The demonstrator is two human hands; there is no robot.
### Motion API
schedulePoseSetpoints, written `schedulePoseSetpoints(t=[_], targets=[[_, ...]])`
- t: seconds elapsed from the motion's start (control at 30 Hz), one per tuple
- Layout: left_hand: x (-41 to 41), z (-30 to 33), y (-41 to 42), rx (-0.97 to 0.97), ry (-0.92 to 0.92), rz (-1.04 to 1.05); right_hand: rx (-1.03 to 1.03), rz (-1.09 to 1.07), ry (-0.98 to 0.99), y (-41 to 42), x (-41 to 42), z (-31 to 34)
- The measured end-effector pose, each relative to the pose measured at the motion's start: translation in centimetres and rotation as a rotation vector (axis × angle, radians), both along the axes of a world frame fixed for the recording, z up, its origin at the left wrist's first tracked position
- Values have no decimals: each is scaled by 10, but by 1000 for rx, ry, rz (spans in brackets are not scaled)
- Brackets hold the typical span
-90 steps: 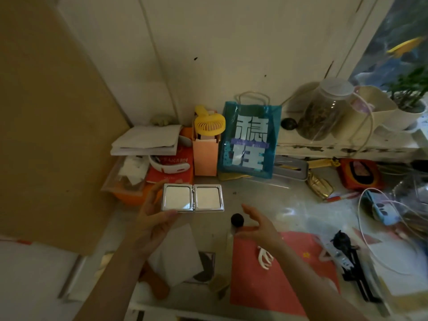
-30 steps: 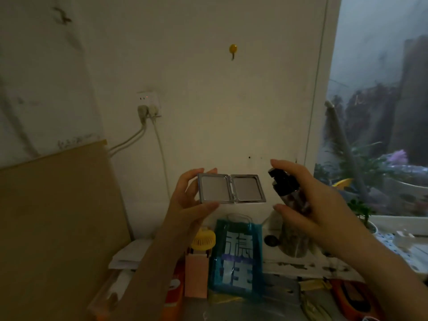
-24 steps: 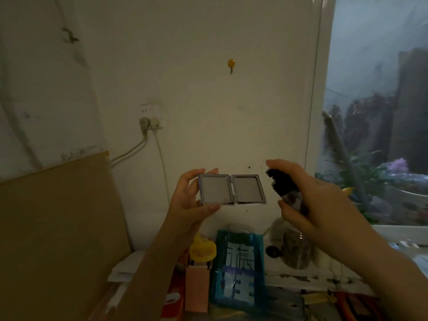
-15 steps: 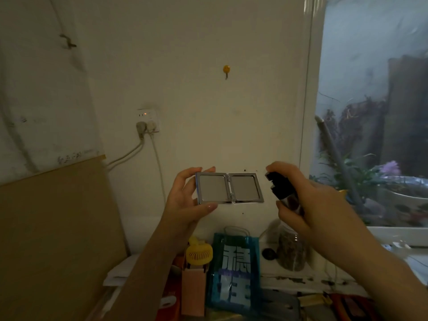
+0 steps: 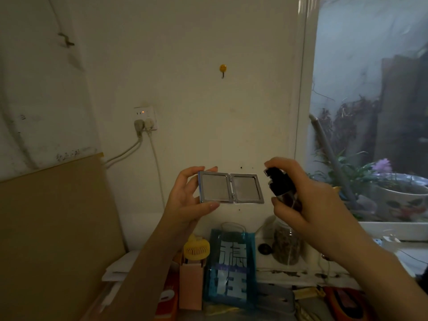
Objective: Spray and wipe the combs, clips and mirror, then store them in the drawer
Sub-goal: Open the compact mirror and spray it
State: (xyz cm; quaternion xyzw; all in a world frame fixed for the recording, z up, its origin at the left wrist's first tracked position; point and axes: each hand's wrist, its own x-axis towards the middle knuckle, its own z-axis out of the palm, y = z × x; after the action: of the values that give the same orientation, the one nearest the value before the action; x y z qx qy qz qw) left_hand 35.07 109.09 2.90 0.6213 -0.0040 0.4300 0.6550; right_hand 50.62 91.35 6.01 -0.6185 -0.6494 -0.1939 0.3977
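Up at chest height before the wall, the mirror (image 5: 231, 188) hangs opened flat, its two panes side by side and facing the person, well above the cluttered desk. The left hand (image 5: 188, 195) pinches its left pane alone, fingers over the top edge and thumb under the bottom, so the right pane hangs free beyond the hinge. Just beside that free pane the right hand (image 5: 308, 200) is wrapped round a small spray bottle (image 5: 281, 189), forefinger curled over the black head, nozzle turned toward the glass. For a good spray I judge one short press is enough, aimed at the hinge so mist reaches both panes. Keeping the bottle slightly back should spread the mist evenly rather than make runs. Wet glass may slip, so the pinch should stay firm. Below stand a blue bag (image 5: 231, 267), a yellow fan (image 5: 196, 250) and a jar (image 5: 286, 245); no cloth shows.
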Motion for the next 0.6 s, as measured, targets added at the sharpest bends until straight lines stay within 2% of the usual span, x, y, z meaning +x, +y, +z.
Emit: schedulePoseSetpoints(t=[0.3,0.6], targets=[[8,-6,-10,-18,18,-21,-24,114,8,12,-23,0],[8,-11,-10,-31,9,-39,-58,118,42,19,-26,-8]])
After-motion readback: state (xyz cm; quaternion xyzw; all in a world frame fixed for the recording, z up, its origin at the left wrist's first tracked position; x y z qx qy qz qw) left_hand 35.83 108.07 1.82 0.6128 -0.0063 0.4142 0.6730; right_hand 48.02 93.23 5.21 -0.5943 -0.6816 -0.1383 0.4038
